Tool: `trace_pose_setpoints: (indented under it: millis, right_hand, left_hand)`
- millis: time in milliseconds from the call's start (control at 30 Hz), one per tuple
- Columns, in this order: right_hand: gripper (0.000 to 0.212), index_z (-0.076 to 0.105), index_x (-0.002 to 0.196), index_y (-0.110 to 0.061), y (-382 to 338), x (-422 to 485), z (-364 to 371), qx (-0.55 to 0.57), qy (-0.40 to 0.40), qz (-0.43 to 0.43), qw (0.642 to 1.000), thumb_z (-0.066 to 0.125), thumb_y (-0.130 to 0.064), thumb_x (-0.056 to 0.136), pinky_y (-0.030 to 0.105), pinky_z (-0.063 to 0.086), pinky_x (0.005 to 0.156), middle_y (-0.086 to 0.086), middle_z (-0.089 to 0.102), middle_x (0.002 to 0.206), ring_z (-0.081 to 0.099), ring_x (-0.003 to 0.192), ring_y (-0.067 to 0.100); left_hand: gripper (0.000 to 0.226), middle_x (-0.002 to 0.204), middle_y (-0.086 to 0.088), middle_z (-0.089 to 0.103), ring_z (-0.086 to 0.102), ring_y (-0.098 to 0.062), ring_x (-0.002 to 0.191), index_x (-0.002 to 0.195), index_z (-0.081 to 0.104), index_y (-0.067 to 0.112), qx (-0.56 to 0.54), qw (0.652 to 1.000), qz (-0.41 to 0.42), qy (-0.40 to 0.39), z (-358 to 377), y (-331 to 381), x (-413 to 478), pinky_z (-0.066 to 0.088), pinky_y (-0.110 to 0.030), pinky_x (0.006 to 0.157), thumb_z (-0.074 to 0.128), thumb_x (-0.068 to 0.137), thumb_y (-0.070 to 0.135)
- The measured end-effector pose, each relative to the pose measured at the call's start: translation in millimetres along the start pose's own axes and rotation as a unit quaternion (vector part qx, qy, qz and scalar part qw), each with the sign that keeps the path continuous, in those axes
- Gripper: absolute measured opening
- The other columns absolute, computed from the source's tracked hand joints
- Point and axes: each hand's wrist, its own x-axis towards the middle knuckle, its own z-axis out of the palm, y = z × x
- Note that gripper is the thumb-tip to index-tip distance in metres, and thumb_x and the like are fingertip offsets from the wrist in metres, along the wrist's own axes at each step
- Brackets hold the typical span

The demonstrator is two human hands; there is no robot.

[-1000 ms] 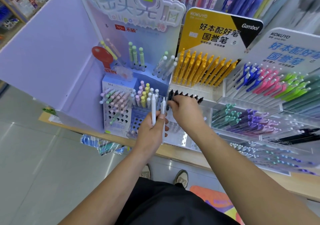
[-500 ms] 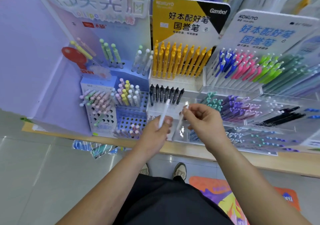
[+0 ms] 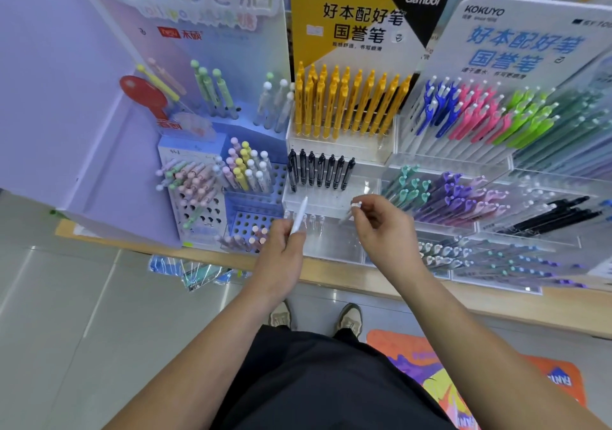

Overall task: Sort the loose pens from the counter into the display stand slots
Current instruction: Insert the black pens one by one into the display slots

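The left hand grips a white pen low on its barrel, thumb and curled fingers closed round it. Most of the pen stands up and out of the top of the fist, tilted slightly to the right.

The right hand pinches a clear pen near its white upper end, between thumb and fingertips, with the other fingers loosely curled. The rest of the pen slants down and to the left from the pinch, towards the left hand. The two hands are near each other but apart, and the pens do not touch.

Both grips hover in front of the display stand. Just above the tip of the white pen is a bare stretch of the stand's middle shelf, and above that the black pens stand in a row. Higher again are the yellow pens.

A low row of pens in the stand's bottom tier sits between the two hands, just right of the left thumb. I cannot tell whether either held pen touches it. The counter edge runs under both wrists.
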Motion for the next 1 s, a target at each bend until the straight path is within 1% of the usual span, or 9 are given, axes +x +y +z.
trace_pose_setpoints:
  millis: [133, 267, 400, 467, 567, 667, 800, 900, 1000]
  right_hand:
    - [0.014, 0.075, 0.108, -0.009, 6.8, -0.2, 4.0, -0.071, -0.023, -0.086, 0.993, 0.068, -0.009, 0.095, 0.008, 0.049, 0.076, 0.0, 0.069, 0.101, 0.064, 0.082, 0.009]
    - [0.017, 0.075, 0.107, -0.007, 9.8, -6.1, 2.8, -0.087, -0.03, -0.126, 0.988, 0.066, 0.001, 0.094, 0.005, 0.043, 0.077, 0.001, 0.072, 0.098, 0.056, 0.075, 0.001]
    - [0.018, 0.076, 0.104, -0.007, 18.6, -9.9, 3.3, -0.091, -0.013, -0.143, 0.985, 0.066, 0.004, 0.093, 0.017, 0.049, 0.073, 0.002, 0.074, 0.096, 0.057, 0.072, 0.001]
    - [0.019, 0.076, 0.107, -0.007, 20.4, -9.0, 4.0, -0.085, -0.002, -0.135, 0.987, 0.066, 0.003, 0.094, 0.018, 0.05, 0.074, 0.002, 0.074, 0.096, 0.057, 0.075, 0.0]
    - [0.021, 0.074, 0.112, -0.006, 16.4, -6.9, 2.8, -0.08, 0.01, -0.122, 0.989, 0.064, 0.002, 0.096, 0.006, 0.044, 0.08, 0.002, 0.073, 0.099, 0.058, 0.084, 0.001]
    - [0.021, 0.073, 0.113, -0.006, 15.1, -4.6, 0.3, -0.086, 0.008, -0.129, 0.988, 0.062, 0.001, 0.097, 0.006, 0.044, 0.082, 0.003, 0.073, 0.101, 0.063, 0.087, 0.007]
    - [0.022, 0.073, 0.113, -0.006, 15.4, -3.7, 1.0, -0.09, -0.012, -0.149, 0.985, 0.062, 0.003, 0.096, 0.003, 0.041, 0.079, 0.004, 0.073, 0.097, 0.063, 0.08, 0.009]
    - [0.022, 0.074, 0.112, -0.006, 12.5, -3.0, 3.9, -0.079, -0.021, -0.16, 0.984, 0.063, 0.003, 0.096, 0.011, 0.047, 0.079, 0.004, 0.074, 0.099, 0.066, 0.08, 0.013]
    - [0.022, 0.073, 0.113, -0.006, 11.9, -2.8, 6.4, -0.087, -0.022, -0.166, 0.982, 0.062, 0.002, 0.096, 0.016, 0.049, 0.08, 0.005, 0.073, 0.1, 0.067, 0.083, 0.016]
  left_hand:
    - [0.012, 0.078, 0.007, 0.051, 0.045, 0.0, 0.059, 0.106, 0.065, 0.015, 0.038, 0.999, 0.021, 0.003, -6.6, -10.6, 0.6, 0.039, -0.017, 0.056, 0.058, 0.106, 0.025]
    - [0.02, 0.069, 0.011, 0.054, 0.048, -0.001, 0.057, 0.116, 0.072, 0.029, 0.08, 0.996, 0.044, 0.008, -10.5, -15.7, -1.6, 0.039, -0.023, 0.058, 0.058, 0.106, 0.039]
    - [0.023, 0.091, -0.003, 0.069, 0.056, -0.007, 0.066, 0.127, 0.064, 0.033, 0.094, 0.995, 0.043, -0.007, -10.9, -11.7, -4.3, 0.044, -0.021, 0.06, 0.05, 0.11, 0.032]
    - [0.018, 0.089, -0.005, 0.066, 0.056, -0.013, 0.068, 0.122, 0.058, 0.03, 0.099, 0.994, 0.038, -0.012, -10.7, -10.1, -4.9, 0.043, -0.026, 0.06, 0.047, 0.109, 0.026]
    - [0.008, 0.083, -0.002, 0.062, 0.054, -0.012, 0.067, 0.111, 0.052, 0.023, 0.108, 0.993, 0.046, 0.001, -12.4, -12.0, -7.5, 0.04, -0.027, 0.057, 0.051, 0.104, 0.019]
    - [0.01, 0.073, 0.002, 0.06, 0.049, -0.003, 0.056, 0.099, 0.055, 0.026, 0.087, 0.994, 0.069, 0.025, -16.8, -15.3, -12.9, 0.039, -0.021, 0.052, 0.056, 0.1, 0.016]
    - [0.013, 0.066, 0.006, 0.063, 0.05, -0.004, 0.054, 0.09, 0.063, 0.028, 0.047, 0.995, 0.073, 0.048, -17.4, -16.4, -16.7, 0.042, -0.023, 0.051, 0.065, 0.094, 0.015]
    - [0.011, 0.064, 0.006, 0.065, 0.051, -0.007, 0.052, 0.092, 0.073, 0.027, 0.061, 0.992, 0.096, 0.046, -13.5, -20.1, -15.5, 0.043, -0.023, 0.052, 0.07, 0.094, 0.017]
    - [0.014, 0.06, 0.011, 0.061, 0.049, -0.003, 0.05, 0.107, 0.078, 0.025, 0.084, 0.987, 0.133, 0.044, -5.8, -22.8, -9.5, 0.037, -0.015, 0.053, 0.072, 0.097, 0.019]
